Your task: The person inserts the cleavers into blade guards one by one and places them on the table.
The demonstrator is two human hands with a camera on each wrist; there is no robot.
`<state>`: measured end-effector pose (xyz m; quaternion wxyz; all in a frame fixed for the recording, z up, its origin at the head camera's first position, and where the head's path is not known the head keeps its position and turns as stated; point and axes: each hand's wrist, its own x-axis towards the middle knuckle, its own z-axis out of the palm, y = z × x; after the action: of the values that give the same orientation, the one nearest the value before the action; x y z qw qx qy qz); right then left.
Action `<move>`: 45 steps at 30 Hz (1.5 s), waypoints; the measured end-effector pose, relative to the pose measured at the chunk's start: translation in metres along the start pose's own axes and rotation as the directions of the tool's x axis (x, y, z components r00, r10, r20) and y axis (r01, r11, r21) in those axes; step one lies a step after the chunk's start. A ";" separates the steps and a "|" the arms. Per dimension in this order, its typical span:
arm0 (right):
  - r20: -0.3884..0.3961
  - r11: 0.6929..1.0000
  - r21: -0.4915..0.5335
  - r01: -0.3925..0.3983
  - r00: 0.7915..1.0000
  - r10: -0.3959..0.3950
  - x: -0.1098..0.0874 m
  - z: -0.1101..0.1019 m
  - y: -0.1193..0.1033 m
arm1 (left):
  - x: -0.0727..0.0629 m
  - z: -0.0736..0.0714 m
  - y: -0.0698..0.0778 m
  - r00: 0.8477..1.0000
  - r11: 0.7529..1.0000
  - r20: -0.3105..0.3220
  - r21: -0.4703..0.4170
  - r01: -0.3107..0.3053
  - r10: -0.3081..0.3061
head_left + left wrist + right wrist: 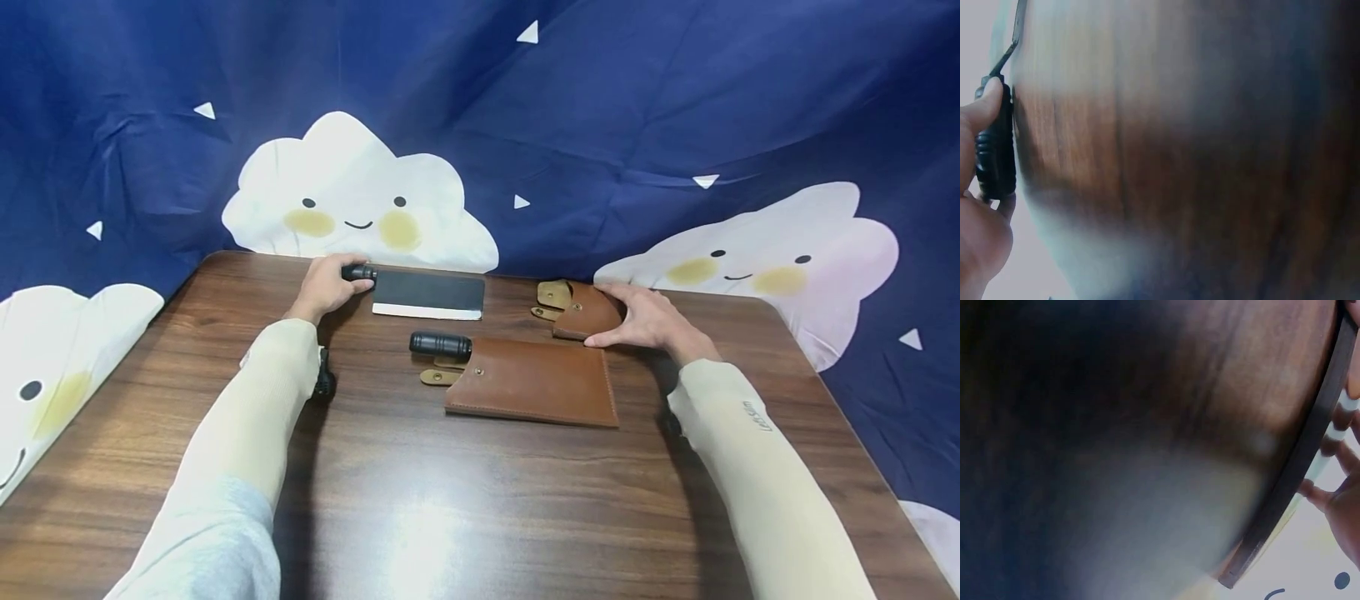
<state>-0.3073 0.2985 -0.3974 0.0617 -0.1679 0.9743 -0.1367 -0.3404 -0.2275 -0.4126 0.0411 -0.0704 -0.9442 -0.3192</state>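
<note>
A: What takes up the most room?
B: One blue curtain (585, 100), right across the top of the frame and down both sides. Then one brown wooden table (525, 517), filling the middle and bottom.
A: How many clouds (352, 171) on that curtain?
B: Four: one upper left of centre, one at the right, and two cut off, at the left edge and the lower right corner.
A: And sleeves (262, 417)?
B: Two, pale, rising from the lower left and lower right.
A: Leather covers?
B: Two, both brown. The larger cover (536, 383) lies flat just right of centre, one black grip (440, 344) sticking out at its left end.
A: Any bare blade?
B: One cleaver (429, 289), above and left of that, near the table's far edge, its bright edge towards the bottom of the frame.
A: Where's the smaller cover (592, 312)?
B: Right of the cleaver, just above the larger cover.
A: And the two hands?
B: The left hand (326, 287), upper left of centre, pinches the cleaver's black handle (996, 156) between thumb and fingers. The right hand (651, 321) is spread, thumb and fingers spanning the smaller cover's right end; whether they squeeze it, I can't tell.
A: Smallest things?
B: White triangles (528, 33) on the curtain, six of them.
</note>
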 end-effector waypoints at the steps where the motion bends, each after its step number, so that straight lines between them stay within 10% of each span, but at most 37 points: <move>1: -0.012 1.000 0.016 -0.002 1.000 0.002 -0.001 -0.001 0.000 | 0.000 -0.001 0.001 1.000 1.000 0.003 0.005 -0.006 0.006; 11: -0.147 0.989 0.144 0.029 0.989 -0.008 -0.005 -0.013 -0.005 | -0.001 -0.005 0.000 0.999 0.999 0.017 0.025 -0.029 0.028; 45: -0.182 0.994 0.026 0.106 0.978 -0.099 -0.014 -0.015 -0.013 | -0.006 -0.010 0.004 0.993 0.992 0.094 -0.102 -0.067 0.077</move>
<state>-0.2924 0.2953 -0.3780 -0.0312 -0.2036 0.9634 -0.1714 -0.3337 -0.2308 -0.4026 0.0029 -0.1221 -0.9249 -0.3601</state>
